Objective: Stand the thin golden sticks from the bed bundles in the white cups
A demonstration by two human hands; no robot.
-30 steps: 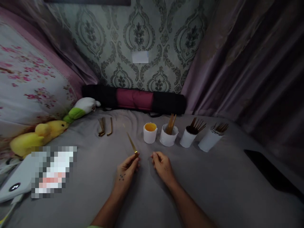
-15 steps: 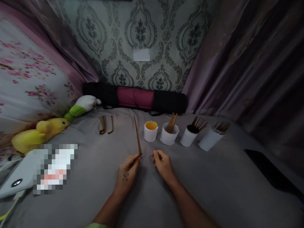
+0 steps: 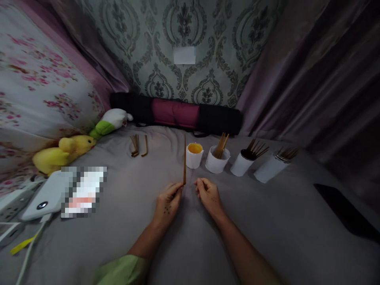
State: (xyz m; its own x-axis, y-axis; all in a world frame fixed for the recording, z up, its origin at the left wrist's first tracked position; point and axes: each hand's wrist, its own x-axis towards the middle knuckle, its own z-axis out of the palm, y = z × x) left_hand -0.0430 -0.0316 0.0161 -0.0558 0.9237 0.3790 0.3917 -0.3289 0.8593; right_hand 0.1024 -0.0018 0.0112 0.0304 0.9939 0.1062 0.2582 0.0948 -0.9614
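Observation:
Pinched in my left hand (image 3: 168,201) is a chopstick (image 3: 185,162), a thin brown tapered stick held near its lower end and pointing up. Its upper part stands just left of a white cup (image 3: 194,159) with a yellow inside. My right hand (image 3: 209,196) is a little to the right, fingers curled together, with nothing visible in them. Beyond it, a wider white cup (image 3: 216,163) holds several similar sticks (image 3: 221,147). Two more white containers follow to the right, one upright-leaning (image 3: 241,166) and one tilted (image 3: 270,169), both with dark thin sticks.
On the grey sheet (image 3: 118,237) at left lie several thin bent-ended sticks (image 3: 135,145) and a single one (image 3: 145,146). A white power bank (image 3: 52,196) with a cable and plush toys (image 3: 63,152) are far left. A black-and-maroon roll bag (image 3: 175,114) lies behind; a dark flat object (image 3: 344,209) is right.
The chopstick in my left hand has gone from leaning left to nearly vertical. The whole view has shifted, with everything appearing slightly higher and further right. My right hand keeps its curled pose.

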